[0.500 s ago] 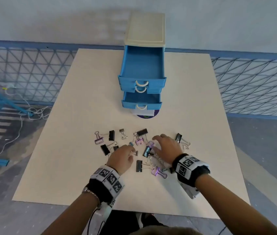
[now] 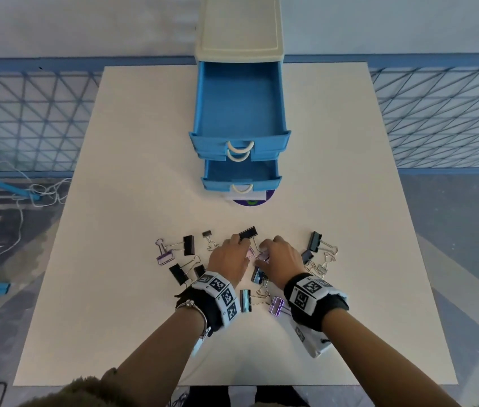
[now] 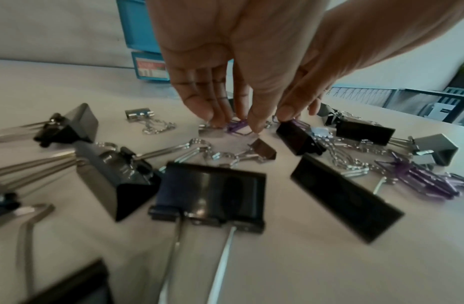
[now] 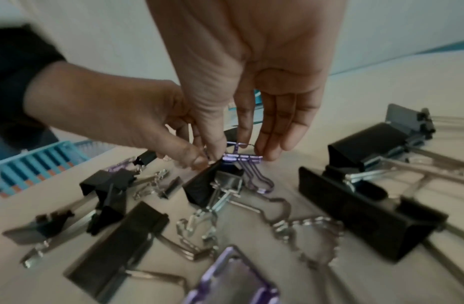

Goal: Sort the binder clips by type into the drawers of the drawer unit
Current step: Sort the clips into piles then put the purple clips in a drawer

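Note:
Black, silver and purple binder clips lie scattered on the cream table (image 2: 144, 201) in front of the blue drawer unit (image 2: 239, 39). Its top drawer (image 2: 239, 139) and a lower drawer (image 2: 241, 183) stand pulled out and look empty. Both hands reach down into the middle of the pile, fingertips close together. My left hand (image 2: 238, 245) (image 3: 234, 123) pinches a small purple clip (image 3: 237, 125) between fingers and thumb. My right hand (image 2: 270, 245) (image 4: 238, 152) pinches another purple clip (image 4: 242, 157) by its body. A black clip (image 2: 248, 232) lies just beyond the left fingertips.
Large black clips (image 2: 188, 245) lie left of the hands and more (image 2: 314, 240) to the right; a dark clip (image 2: 245, 301) and a purple one (image 2: 276, 306) sit near my wrists. A blue mesh railing (image 2: 438, 118) runs behind the table.
My left hand has moved forward and to the right, meeting the right hand over the purple clips. The right hand has stayed in about the same place.

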The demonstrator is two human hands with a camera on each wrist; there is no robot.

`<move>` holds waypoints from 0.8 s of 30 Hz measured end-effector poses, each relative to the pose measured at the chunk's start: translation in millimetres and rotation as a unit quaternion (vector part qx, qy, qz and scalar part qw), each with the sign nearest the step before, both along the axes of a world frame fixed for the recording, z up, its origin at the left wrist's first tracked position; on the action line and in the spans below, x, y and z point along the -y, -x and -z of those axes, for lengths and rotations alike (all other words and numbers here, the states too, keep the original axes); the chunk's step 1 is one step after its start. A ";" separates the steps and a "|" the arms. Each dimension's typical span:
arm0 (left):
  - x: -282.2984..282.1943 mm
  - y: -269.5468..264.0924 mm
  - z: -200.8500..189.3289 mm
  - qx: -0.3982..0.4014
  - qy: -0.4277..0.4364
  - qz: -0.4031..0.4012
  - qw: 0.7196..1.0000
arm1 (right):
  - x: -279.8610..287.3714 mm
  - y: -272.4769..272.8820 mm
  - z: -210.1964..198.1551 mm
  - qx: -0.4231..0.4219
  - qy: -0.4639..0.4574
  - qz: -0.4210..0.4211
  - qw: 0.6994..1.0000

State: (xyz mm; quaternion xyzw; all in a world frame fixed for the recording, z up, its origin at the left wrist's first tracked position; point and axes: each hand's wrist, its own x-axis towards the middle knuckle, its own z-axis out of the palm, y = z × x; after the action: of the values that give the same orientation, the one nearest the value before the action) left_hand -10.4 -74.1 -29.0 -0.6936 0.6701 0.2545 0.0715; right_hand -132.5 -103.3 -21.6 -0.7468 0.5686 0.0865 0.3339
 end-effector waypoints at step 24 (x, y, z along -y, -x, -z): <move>-150.8 -189.9 -12.0 -0.104 0.118 -0.323 0.933 | -72.2 -193.3 -10.5 0.124 -0.056 -0.156 0.978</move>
State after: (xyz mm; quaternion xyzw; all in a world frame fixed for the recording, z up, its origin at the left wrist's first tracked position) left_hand 179.5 76.7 -17.0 -0.8457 0.4387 0.2537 -0.1672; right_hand 60.8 -31.1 -11.1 -0.8116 0.3934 0.0761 0.4251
